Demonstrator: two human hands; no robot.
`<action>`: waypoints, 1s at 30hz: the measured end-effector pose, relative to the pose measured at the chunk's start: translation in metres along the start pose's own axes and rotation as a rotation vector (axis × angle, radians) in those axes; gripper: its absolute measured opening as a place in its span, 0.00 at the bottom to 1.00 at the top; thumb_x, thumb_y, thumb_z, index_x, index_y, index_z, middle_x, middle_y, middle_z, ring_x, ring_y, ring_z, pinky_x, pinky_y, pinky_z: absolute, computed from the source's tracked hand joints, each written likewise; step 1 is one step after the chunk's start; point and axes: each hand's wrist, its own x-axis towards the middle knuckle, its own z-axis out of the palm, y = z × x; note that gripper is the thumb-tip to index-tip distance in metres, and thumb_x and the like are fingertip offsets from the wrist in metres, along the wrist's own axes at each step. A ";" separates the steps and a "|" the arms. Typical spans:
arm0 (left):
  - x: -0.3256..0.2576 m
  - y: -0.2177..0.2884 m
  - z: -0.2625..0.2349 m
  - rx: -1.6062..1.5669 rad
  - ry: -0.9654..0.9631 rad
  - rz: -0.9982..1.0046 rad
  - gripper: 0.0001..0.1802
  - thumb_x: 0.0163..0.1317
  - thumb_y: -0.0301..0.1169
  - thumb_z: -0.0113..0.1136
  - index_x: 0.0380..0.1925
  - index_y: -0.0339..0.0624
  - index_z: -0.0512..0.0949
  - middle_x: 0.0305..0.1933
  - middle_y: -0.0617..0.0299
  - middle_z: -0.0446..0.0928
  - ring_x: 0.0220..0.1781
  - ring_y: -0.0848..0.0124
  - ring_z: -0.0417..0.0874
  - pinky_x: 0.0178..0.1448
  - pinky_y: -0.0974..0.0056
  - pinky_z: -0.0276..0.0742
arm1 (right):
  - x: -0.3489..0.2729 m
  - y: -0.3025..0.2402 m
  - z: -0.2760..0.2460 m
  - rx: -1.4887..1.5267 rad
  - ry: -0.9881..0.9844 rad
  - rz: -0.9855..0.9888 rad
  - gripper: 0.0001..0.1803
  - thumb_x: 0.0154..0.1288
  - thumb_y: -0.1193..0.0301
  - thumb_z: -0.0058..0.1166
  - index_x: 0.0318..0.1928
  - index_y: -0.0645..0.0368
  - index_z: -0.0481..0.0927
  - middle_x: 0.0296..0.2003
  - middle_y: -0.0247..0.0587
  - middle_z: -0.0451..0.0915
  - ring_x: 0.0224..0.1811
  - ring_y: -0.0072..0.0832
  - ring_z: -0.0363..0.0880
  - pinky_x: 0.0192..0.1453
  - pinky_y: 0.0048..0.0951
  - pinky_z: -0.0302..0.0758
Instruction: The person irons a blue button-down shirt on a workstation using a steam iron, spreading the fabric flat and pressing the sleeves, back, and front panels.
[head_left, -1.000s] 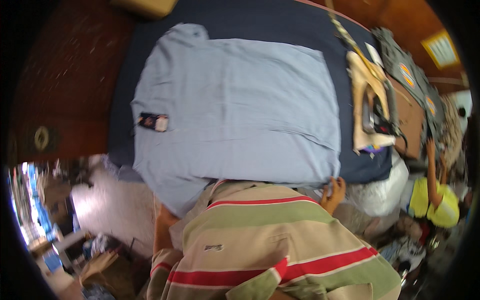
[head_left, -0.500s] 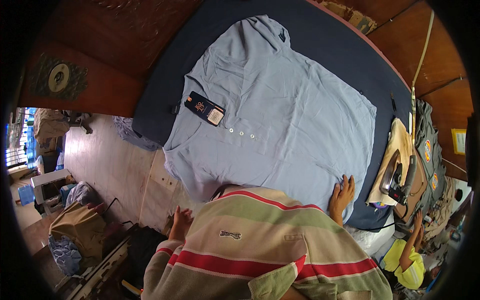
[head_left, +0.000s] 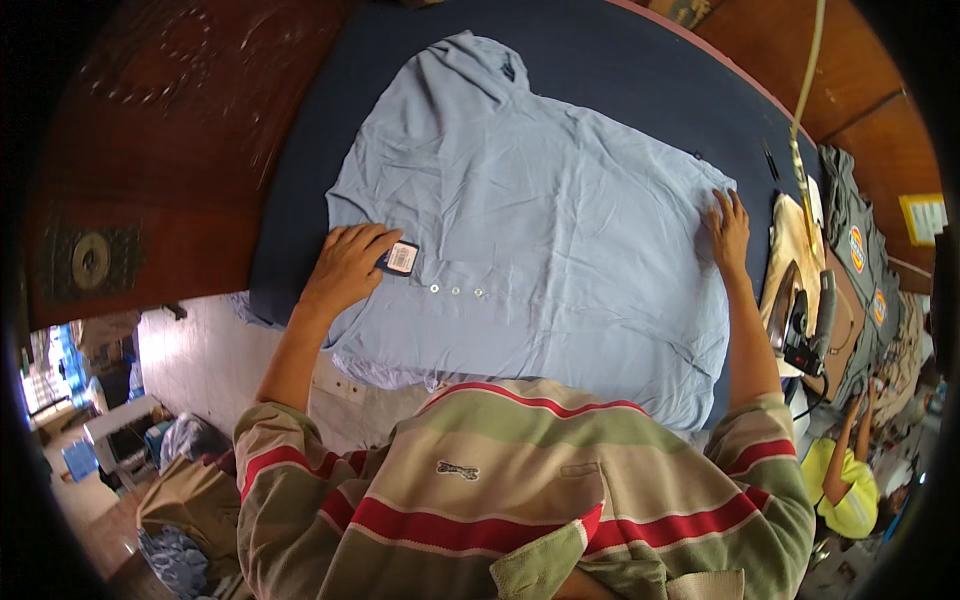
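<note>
I see a dark blue padded surface (head_left: pixel 620 70) against reddish-brown wooden wall panels (head_left: pixel 170 150). Pale floor (head_left: pixel 190 345) lies lower left, cluttered with bundled cloth (head_left: pixel 185 500); daylight enters far left.

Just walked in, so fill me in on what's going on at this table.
A person in a striped top leans over a light blue shirt spread flat on a dark blue padded table. The left hand rests at the collar end, by the tag and the row of buttons. The right hand lies flat, fingers spread, on the opposite edge of the shirt. An iron sits off to the right, untouched.
</note>
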 end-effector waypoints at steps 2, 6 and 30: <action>-0.007 -0.019 0.009 -0.325 0.093 -0.086 0.27 0.52 0.24 0.53 0.55 0.44 0.68 0.55 0.56 0.71 0.59 0.59 0.70 0.61 0.57 0.63 | 0.000 0.006 0.008 -0.024 -0.028 0.007 0.19 0.67 0.59 0.43 0.55 0.49 0.73 0.60 0.45 0.65 0.61 0.46 0.63 0.63 0.43 0.60; -0.058 -0.077 0.045 -0.814 0.882 -0.743 0.21 0.59 0.25 0.50 0.53 0.29 0.66 0.56 0.47 0.69 0.57 0.59 0.71 0.61 0.60 0.63 | 0.003 0.007 0.007 0.166 -0.062 0.022 0.18 0.68 0.60 0.41 0.53 0.52 0.74 0.58 0.46 0.68 0.60 0.45 0.64 0.63 0.40 0.60; 0.156 -0.024 -0.008 0.285 0.352 -0.658 0.33 0.56 0.33 0.56 0.63 0.52 0.60 0.59 0.58 0.68 0.61 0.62 0.68 0.59 0.47 0.62 | 0.081 0.084 0.035 0.208 0.086 0.048 0.13 0.61 0.66 0.49 0.42 0.61 0.73 0.39 0.50 0.76 0.44 0.48 0.72 0.49 0.40 0.68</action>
